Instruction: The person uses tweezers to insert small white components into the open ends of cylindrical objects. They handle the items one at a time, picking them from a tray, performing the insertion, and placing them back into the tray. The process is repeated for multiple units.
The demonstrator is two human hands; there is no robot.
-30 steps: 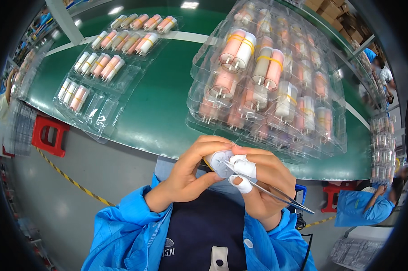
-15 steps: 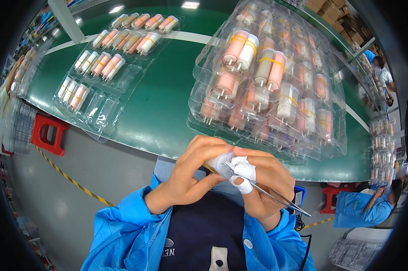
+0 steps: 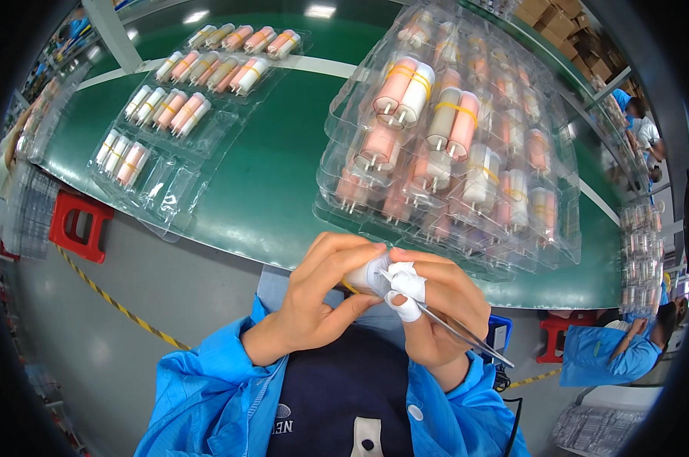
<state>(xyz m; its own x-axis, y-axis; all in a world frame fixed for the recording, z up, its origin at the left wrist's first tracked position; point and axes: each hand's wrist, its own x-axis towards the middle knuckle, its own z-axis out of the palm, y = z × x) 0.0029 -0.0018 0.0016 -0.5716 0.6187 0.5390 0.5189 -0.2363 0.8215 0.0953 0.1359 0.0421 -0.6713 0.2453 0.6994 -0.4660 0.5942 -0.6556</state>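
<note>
Head view: 2 bare hands are close together, low in the middle, in front of the belly. The left hand (image 3: 314,297) is wrapped around a short, round tube (image 3: 373,276) with a pale end, and a bit of yellow band shows at its side. The end of the tube faces the right hand (image 3: 455,305). That hand pinches a pair of thin metal tweezers (image 3: 485,348), and white tape (image 3: 408,282) covers 2 of its fingertips. The tweezers slant, with their tips at the end of the tube. I cannot tell if the tips touch it, because the taped fingers are in the way.

Past the hands is a big green table (image 3: 276,160). On its right side is a tall pile of clear trays (image 3: 333,171) full of pink, white and grey tubes. 2 pairs on top have yellow bands around them. More clear trays (image 3: 181,186) with tubes lie on the left side. A red stool (image 3: 78,226) stands on the floor at the left, near the table.
</note>
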